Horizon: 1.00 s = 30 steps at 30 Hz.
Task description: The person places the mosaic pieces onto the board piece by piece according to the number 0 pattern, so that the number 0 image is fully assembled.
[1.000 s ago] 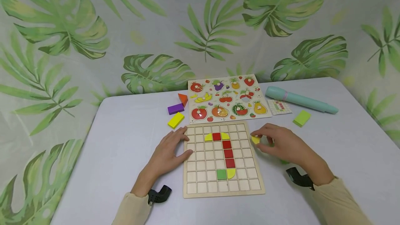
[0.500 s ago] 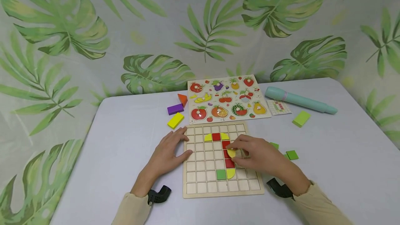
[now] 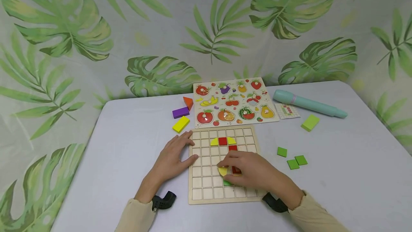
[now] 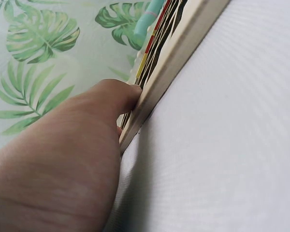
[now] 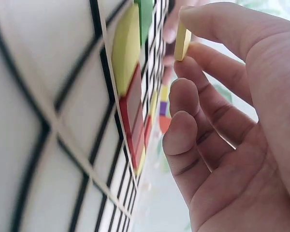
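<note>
A wooden grid board [image 3: 204,200] lies on the table, with red, yellow and green tiles set in its cells. My left hand [image 3: 173,158] rests on its left edge, fingers spread and thumb on top. Between thumb and index finger my right hand [image 3: 254,169] pinches a yellow quarter-round tile [image 3: 222,171], just over the board and left of the red column. A green square tile [image 3: 227,182] shows partly under the right fingers. In the right wrist view the held tile [image 5: 182,42] is apart from the board, and a seated yellow tile [image 5: 125,53] lies beyond a row of red tiles [image 5: 134,113].
Several loose green tiles [image 3: 293,164] lie right of the board. Behind it are a fruit peg puzzle [image 3: 236,122], a small pattern card [image 3: 287,111], a teal stick-like object [image 3: 312,105] and a light green block [image 3: 310,122]. Yellow [image 3: 181,124], purple [image 3: 181,112] and orange [image 3: 188,102] blocks stand back left.
My right hand has carried the yellow tile leftward from the board's right side, across the red column, to over the cells near the green tile. The left hand has stayed still.
</note>
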Tool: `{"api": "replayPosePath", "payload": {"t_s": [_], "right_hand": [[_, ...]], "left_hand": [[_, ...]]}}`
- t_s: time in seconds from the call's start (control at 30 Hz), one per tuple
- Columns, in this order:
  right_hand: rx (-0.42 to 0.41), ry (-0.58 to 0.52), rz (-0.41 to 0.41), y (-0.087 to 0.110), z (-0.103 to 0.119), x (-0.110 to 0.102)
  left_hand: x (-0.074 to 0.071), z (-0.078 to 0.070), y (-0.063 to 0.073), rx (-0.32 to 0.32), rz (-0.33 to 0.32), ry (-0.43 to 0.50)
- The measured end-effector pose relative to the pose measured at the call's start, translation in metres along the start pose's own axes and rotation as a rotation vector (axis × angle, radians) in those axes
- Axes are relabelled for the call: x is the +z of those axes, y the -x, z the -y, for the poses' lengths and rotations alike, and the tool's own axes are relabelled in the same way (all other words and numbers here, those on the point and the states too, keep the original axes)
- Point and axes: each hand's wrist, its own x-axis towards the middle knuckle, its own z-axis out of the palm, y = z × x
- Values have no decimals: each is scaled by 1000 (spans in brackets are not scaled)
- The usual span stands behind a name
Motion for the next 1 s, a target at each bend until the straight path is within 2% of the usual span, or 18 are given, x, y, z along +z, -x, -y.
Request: {"api": "replayPosePath", "payload": {"t_s": [0.2,0.4,0.57,1.0], "right_hand": [[-38,24,38,-4,8,11],[-40,47,62,-4,12,17],[-44,73,57,-1,11,17],[-57,29,83,1,11,14]], "left_hand": [[-1,0,1,-10,-1,-1],[-1,-1,1,-13,4,0],[-1,-1,0,-9,9,4],[0,-1,0,-9,3,3]]}}
